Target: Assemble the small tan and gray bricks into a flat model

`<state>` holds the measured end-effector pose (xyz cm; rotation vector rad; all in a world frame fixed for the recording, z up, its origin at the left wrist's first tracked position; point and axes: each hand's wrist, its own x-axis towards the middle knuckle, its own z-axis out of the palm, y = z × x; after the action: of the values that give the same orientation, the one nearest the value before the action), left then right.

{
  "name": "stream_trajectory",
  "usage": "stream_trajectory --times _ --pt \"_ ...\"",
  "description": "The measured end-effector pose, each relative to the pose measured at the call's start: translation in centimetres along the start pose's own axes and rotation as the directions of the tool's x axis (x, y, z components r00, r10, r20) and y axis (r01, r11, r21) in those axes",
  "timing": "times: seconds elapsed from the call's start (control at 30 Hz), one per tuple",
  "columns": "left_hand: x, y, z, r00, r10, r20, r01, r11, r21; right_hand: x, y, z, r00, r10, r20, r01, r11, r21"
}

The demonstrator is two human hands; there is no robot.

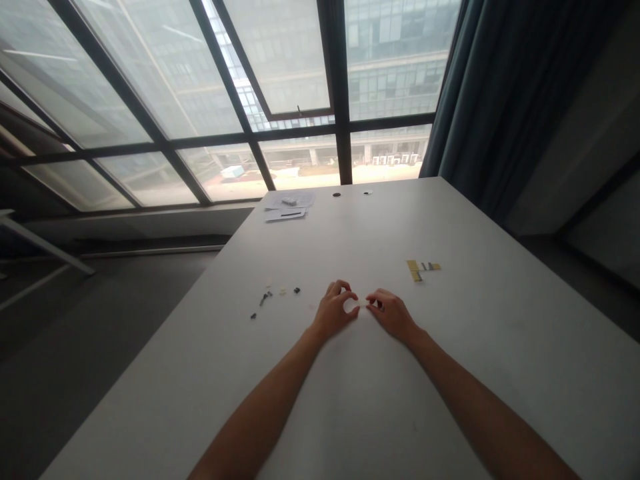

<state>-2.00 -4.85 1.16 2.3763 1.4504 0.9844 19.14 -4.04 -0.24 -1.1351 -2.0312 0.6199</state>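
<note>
1. Head view: I observe a small pale piece (pixel 363 304) between both hands, at the middle of the white tabletop (pixel 350 243).
2. Left hand (pixel 336 312): thumb and index finger pinch the piece's left end.
3. Right hand (pixel 393 315): fingers pinch its right end.
4. I locate small dark parts (pixel 297 291) and cream pieces (pixel 283 291) left of the left hand.
5. Yellow strips (pixel 412 267) lie beyond the right hand, toward the right.
</note>
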Motion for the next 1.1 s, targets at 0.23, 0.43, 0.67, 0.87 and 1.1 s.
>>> stream_trajectory --times 0.23,0.43,0.67,0.87,1.1 --pt "0.07 -0.26 0.06 1.0 0.014 -0.018 -0.014 0.999 -0.034 -0.02 0.11 0.11 1.0 -0.024 -0.007 0.024 1.0 0.005" --pt "0.06 -0.39 0.18 0.999 0.033 -0.022 -0.034 0.998 -0.052 -0.03 0.45 0.31 0.999 -0.034 -0.012 0.034 0.999 0.022" --pt "-0.03 -0.56 0.28 0.999 0.032 -0.023 -0.034 0.997 -0.068 -0.02 0.47 0.21 1.0 -0.031 0.002 0.031 0.999 0.035" --pt "-0.09 -0.7 0.43 0.999 0.032 -0.026 -0.034 0.997 -0.07 0.0 0.47 0.26 1.0 -0.028 0.006 0.028 0.999 0.03" --pt "-0.07 -0.76 0.43 0.999 0.029 -0.026 -0.032 0.996 -0.082 -0.07 0.59 0.39 1.0 -0.024 0.0 0.024 1.0 0.013"
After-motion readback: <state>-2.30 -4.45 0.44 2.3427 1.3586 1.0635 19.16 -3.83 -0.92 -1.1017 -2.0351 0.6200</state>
